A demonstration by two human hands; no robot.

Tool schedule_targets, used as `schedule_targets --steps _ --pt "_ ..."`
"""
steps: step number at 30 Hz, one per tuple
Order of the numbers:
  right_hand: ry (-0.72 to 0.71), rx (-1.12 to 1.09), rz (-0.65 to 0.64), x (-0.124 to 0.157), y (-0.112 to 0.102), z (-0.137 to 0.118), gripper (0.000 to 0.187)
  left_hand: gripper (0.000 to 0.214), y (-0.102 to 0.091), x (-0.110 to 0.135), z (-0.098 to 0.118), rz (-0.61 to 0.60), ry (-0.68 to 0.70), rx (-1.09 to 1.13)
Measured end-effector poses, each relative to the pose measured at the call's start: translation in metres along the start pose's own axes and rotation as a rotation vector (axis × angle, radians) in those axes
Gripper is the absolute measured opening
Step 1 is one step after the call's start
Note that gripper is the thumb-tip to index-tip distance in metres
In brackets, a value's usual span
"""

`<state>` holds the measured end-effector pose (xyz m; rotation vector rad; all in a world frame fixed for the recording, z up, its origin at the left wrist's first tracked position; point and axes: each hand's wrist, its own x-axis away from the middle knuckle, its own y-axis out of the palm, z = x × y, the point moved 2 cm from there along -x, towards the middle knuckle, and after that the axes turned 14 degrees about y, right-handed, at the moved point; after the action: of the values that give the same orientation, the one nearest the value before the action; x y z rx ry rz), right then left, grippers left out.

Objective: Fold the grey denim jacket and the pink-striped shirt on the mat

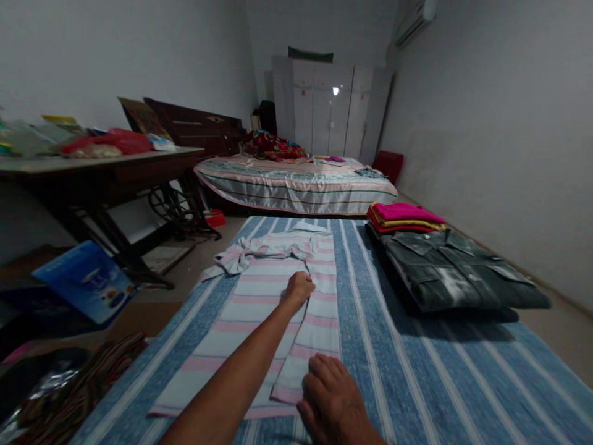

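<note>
A white and pink striped shirt (pixel 259 309) lies spread on a blue bed sheet with white stripes (pixel 365 346). Its right side is turned inward in a long strip (pixel 319 315), and a sleeve lies bunched across the upper left. My left hand (pixel 299 292) pinches the inner edge of that strip about midway along the shirt. Close to me, my right hand (pixel 331 395) has its fingers curled over the strip's hem corner; the fingertips are partly hidden.
A folded dark green jacket (pixel 458 272) lies at the right, with folded pink, yellow and red clothes (pixel 407 216) behind it. A sewing machine table (pixel 102 167) and a blue bag (pixel 88 281) are at the left. Another bed (pixel 296 191) stands ahead, before a wardrobe (pixel 319 111).
</note>
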<state>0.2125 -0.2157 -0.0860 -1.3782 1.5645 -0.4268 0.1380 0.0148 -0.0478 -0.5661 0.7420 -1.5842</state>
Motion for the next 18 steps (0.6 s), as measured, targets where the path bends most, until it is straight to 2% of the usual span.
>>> schedule_targets --steps 5,10,15,18 --pt "0.003 0.004 0.007 0.0 0.001 -0.001 0.02 0.019 0.0 0.006 0.003 0.007 0.176 -0.274" --pt "0.012 0.024 0.023 0.001 0.004 0.0 0.023 0.031 0.005 0.017 0.018 0.027 0.384 -0.406" --pt "0.011 0.023 0.037 0.003 0.007 0.001 0.021 0.032 0.027 0.018 0.021 -0.066 0.628 -0.446" --pt "0.013 0.03 0.04 0.004 0.009 0.002 0.022 0.034 0.04 0.016 0.012 -0.113 0.638 -0.471"
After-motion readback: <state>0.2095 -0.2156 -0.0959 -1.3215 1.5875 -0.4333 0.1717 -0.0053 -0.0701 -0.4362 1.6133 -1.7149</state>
